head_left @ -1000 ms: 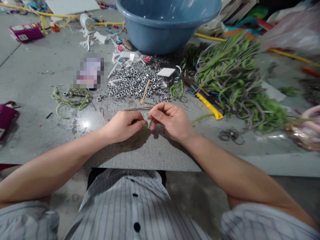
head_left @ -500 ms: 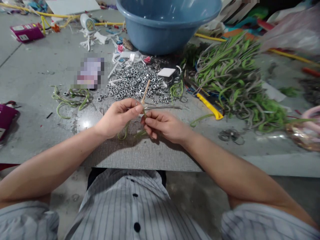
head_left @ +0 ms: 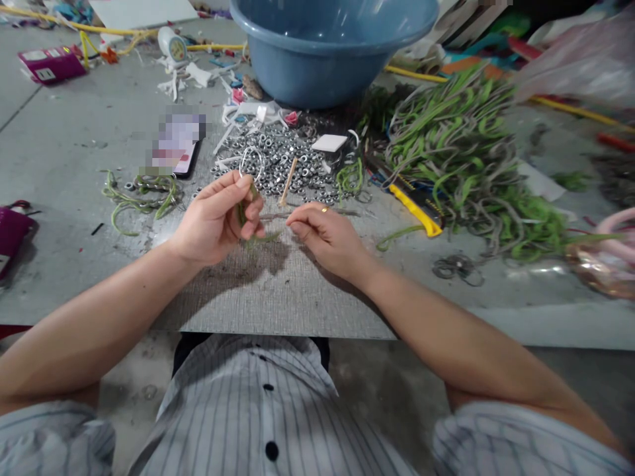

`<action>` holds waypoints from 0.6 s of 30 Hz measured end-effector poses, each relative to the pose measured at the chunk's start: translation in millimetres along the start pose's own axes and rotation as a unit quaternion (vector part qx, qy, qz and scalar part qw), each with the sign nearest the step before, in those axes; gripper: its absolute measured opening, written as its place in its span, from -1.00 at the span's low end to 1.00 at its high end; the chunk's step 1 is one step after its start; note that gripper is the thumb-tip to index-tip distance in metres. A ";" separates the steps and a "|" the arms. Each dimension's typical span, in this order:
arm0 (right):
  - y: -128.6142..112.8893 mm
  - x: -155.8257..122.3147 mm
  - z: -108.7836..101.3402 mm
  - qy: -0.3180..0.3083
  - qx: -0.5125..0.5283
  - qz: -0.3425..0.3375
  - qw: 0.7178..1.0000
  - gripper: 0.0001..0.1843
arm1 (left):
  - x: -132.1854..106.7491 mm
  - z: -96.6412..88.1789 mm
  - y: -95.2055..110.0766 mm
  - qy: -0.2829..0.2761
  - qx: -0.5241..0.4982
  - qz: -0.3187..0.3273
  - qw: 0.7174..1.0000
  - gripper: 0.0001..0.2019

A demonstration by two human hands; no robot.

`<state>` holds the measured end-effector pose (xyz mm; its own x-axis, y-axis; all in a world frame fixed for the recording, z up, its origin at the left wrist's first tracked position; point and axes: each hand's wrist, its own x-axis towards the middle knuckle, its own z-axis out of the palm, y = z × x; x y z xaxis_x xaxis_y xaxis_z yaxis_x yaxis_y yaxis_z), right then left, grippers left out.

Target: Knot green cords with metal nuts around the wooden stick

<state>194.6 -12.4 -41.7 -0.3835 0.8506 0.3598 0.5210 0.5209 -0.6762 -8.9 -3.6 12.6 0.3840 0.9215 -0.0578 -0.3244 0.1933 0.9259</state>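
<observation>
My left hand [head_left: 218,218] is closed on a green cord [head_left: 258,238] with a thin metal ring [head_left: 251,162] sticking up above its fingertips. The cord trails down under the fingers onto the grey board [head_left: 278,291]. My right hand [head_left: 325,235] is beside it, fingers pinched together at the cord's other end near a thin grey strip lying on the board. Just beyond both hands lies a heap of metal nuts [head_left: 278,165] with a small wooden stick [head_left: 288,180] on it.
A blue basin [head_left: 332,46] stands behind the nuts. A large tangle of green and grey cords [head_left: 466,152] fills the right side, with a yellow-handled cutter [head_left: 414,208] at its edge. A small bunch of corded nuts [head_left: 143,192] and a phone [head_left: 181,145] lie left.
My left hand has risen and moved left with the cord, and the metal ring now shows above its fingers. My right hand has drawn apart from it slightly.
</observation>
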 end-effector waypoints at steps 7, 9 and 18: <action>17.8 7.2 1.8 0.000 -0.215 0.023 0.976 -0.72 | -1.8 2.6 -3.9 0.017 0.082 -0.038 0.996 -0.76; 14.9 9.4 3.7 -0.018 -0.242 0.046 0.969 -0.71 | -1.5 3.2 -6.6 0.022 0.096 -0.032 0.995 -0.76; 6.1 8.3 3.0 -0.062 -0.221 0.015 0.973 -0.84 | 1.0 2.6 -16.3 0.063 0.179 -0.038 0.981 -0.78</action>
<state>192.4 -2.4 -44.8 -0.4384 0.8645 0.2458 0.7995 0.5000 -0.3329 -0.9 -6.7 -1.5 0.2780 0.9478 -0.1563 0.0341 0.1529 0.9877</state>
